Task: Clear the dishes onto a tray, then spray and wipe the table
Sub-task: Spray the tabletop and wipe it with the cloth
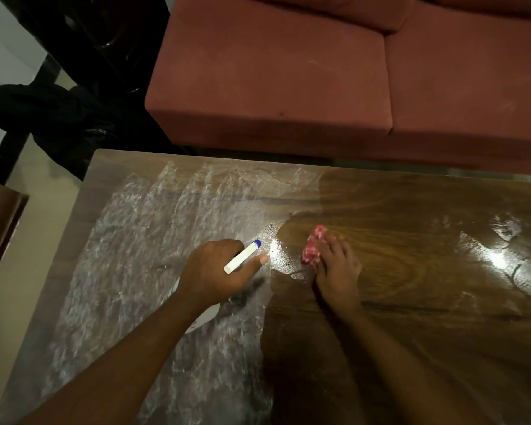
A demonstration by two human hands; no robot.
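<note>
My left hand (pixel 218 271) grips a white spray bottle (pixel 242 257) with a blue nozzle tip, held above the middle of the wooden table (pixel 411 240); the bottle's body shows below my wrist. My right hand (pixel 337 268) presses a red-and-white checked cloth (pixel 313 248) flat onto the table just right of the bottle. The left half of the tabletop carries whitish wet streaks (pixel 154 240). A smaller wet patch glints at the far right (pixel 503 256). No dishes or tray are in view.
A red sofa (pixel 288 87) stands close behind the table's far edge. Dark bags or clothes (pixel 49 115) lie on the floor at the back left. A brown piece of furniture (pixel 0 228) sits at the left edge.
</note>
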